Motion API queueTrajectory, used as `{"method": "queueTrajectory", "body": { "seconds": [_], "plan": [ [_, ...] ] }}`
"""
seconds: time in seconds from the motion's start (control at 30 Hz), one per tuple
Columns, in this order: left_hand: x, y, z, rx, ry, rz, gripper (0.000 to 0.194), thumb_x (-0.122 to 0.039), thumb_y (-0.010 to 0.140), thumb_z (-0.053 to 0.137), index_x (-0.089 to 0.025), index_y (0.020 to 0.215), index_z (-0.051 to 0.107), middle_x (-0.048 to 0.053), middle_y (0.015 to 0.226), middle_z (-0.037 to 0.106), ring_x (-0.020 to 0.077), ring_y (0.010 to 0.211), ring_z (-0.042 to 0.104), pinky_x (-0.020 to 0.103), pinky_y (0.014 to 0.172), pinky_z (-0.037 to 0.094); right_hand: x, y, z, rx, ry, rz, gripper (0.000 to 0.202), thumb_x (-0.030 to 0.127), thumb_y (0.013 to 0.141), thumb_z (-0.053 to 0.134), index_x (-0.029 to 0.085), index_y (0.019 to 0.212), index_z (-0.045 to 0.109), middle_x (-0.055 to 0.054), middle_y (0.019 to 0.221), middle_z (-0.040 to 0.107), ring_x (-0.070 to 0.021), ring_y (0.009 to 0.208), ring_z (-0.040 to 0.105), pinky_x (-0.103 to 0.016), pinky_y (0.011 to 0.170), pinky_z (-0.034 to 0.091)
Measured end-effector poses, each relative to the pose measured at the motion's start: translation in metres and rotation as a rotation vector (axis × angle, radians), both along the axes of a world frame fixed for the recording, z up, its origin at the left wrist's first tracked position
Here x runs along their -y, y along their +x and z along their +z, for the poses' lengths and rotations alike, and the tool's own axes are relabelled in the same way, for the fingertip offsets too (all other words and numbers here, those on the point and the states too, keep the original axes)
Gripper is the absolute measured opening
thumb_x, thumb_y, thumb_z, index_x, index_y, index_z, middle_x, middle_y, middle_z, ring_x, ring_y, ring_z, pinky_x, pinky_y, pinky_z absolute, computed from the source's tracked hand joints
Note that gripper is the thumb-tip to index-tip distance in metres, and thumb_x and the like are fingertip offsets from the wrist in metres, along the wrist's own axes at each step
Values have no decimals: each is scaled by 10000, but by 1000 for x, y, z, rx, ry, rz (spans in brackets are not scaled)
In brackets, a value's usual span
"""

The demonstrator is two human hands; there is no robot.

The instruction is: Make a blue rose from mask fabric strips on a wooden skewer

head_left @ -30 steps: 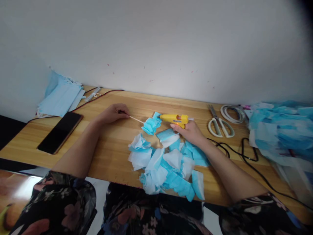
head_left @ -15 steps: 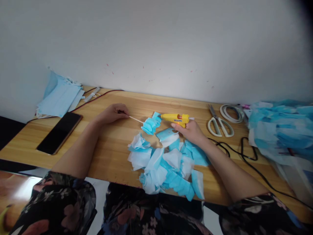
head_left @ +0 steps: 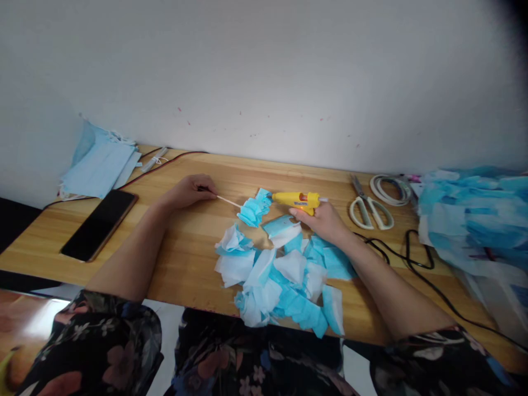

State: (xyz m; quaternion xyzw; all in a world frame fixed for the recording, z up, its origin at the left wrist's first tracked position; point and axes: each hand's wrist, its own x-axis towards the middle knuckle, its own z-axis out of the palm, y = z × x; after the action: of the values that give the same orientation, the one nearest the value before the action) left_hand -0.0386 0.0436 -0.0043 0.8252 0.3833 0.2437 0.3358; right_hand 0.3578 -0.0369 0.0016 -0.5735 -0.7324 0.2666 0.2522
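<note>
Left hand (head_left: pixel 193 190): pinches the stick (head_left: pixel 229 202).
Frill (head_left: pixel 253 209): blue, at the stick's right end, over the worktop (head_left: pixel 185 264).
Glue gun (head_left: pixel 296 199): points at the frill's right edge; looks like the gluing step.
Right hand (head_left: pixel 324 221): grips the glue gun; next bit seems to need steady hands.

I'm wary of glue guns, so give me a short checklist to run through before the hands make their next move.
1. Thin stick gripped in the left hand: ok.
2. Yellow glue gun held in the right hand: ok.
3. Nozzle touching the blue ruffled piece: cannot tell; its tip is at the edge.
4. Loose pieces well away from the gun: not ok, some lie just below it.
5. Scissors apart from both hands: ok.
6. Black cable free of loops: not ok.
</note>
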Motion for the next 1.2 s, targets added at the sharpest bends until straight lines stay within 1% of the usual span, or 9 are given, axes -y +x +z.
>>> {"method": "queueTrajectory", "body": {
  "seconds": [0.13,0.27,0.33,0.47,0.63,0.77,0.93,1.03,1.2],
  "plan": [
    [0,0,0,6,0,-4,260,-442,865,736,-187,815,743,37,834,713,173,799,631,294,781,501,-1,6,0,20,-18,24,381,560,853,662,196,844,776,-95,880,812,-286,798,760,-372,716,579],
    [-1,-1,-1,5,10,-8,277,-458,870,738,-188,810,743,35,834,710,170,799,630,294,788,504,-2,14,5,-103,-46,68,412,584,824,696,203,953,785,-84,954,816,-284,854,760,-381,763,597],
    [-1,-1,-2,4,9,-11,278,-459,871,739,-187,809,743,33,833,711,163,793,627,285,787,503,-2,18,9,-169,-74,82,448,617,810,705,206,968,784,-82,968,815,-277,867,757,-380,782,604],
    [-2,-1,-2,10,-5,-10,273,-451,864,747,-183,812,743,35,840,716,160,787,625,278,780,504,-4,19,12,-233,-94,29,474,674,819,681,212,857,780,-83,957,810,-261,899,746,-365,819,606],
    [-2,-1,-2,0,-10,-6,292,-468,860,748,-182,805,745,43,840,719,167,783,626,282,770,505,-7,6,3,-245,-54,-53,544,731,816,635,202,764,752,-77,840,795,-252,815,735,-366,761,602],
    [-3,-1,0,-14,-8,-16,302,-476,859,743,-179,803,745,45,835,721,165,776,625,278,764,502,-9,-4,-2,-242,-38,-74,507,700,817,649,204,771,746,-77,833,803,-255,806,742,-360,762,594],
    [-3,0,-1,-3,-19,-13,290,-469,840,751,-182,798,740,40,821,716,172,774,627,286,757,500,-11,-8,-1,-202,-41,-64,443,646,831,643,220,743,727,-81,812,797,-261,789,741,-357,744,584],
    [-3,0,-2,1,-27,-3,290,-466,839,749,-180,792,737,42,820,711,180,785,629,295,760,495,-10,-9,0,-138,-38,-51,425,617,840,629,216,719,704,-83,781,779,-258,746,729,-354,710,572],
    [-3,0,-2,-10,-32,-5,272,-452,834,745,-183,793,734,40,826,711,180,796,626,294,765,488,-11,-10,-2,-85,-40,-71,417,597,840,621,210,694,675,-73,699,751,-245,663,707,-332,626,550]
  ]
}}
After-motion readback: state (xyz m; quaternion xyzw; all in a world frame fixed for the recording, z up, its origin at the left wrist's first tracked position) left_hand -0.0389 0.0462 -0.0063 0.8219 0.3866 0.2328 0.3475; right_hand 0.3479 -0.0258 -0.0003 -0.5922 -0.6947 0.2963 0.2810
